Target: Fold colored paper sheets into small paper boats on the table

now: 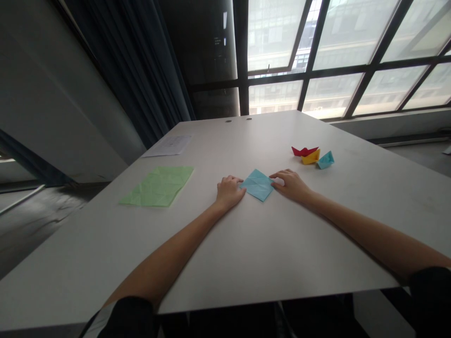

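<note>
Paper (258, 186), light blue and folded into a diamond, rests on the white table (225, 263) between your hands, one corner toward each: your left hand (229, 191) pinches the left corner, your right hand (291, 184) the right; neither hand is nearer.

Paper (260, 185) | light blue | diamond outline, crease running side to side across its face | lying about flat, one corner toward top edge, one toward bottom | just right of and slightly below frame centre
</note>
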Available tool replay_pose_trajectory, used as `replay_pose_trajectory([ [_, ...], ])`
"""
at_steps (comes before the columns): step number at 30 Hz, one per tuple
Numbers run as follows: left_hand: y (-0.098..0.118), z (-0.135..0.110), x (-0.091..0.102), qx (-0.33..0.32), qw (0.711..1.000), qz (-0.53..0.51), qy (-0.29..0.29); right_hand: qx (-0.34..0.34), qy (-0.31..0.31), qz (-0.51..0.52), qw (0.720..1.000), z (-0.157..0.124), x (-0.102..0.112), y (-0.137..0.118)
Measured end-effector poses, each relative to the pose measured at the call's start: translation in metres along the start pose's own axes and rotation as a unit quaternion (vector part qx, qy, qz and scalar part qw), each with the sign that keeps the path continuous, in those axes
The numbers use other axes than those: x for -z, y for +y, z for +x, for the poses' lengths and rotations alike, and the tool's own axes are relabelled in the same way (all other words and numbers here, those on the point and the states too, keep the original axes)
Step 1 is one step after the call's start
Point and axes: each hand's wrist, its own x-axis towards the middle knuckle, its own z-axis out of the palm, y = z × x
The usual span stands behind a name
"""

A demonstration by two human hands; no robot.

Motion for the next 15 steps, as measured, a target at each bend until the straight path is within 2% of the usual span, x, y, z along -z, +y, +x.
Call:
replay_pose_trajectory([
  [7,-0.0019,0.0008,-0.0001,-0.010,0.999,-0.018,0.025,-0.010,-0.008,-0.008,1.000,0.0002,-0.0016,0.0005],
  [15,-0.0017,-0.0001,-0.0011,-0.015,0.999,-0.019,0.029,0.037,0.001,0.052,0.998,0.0006,-0.0006,-0.0004],
])
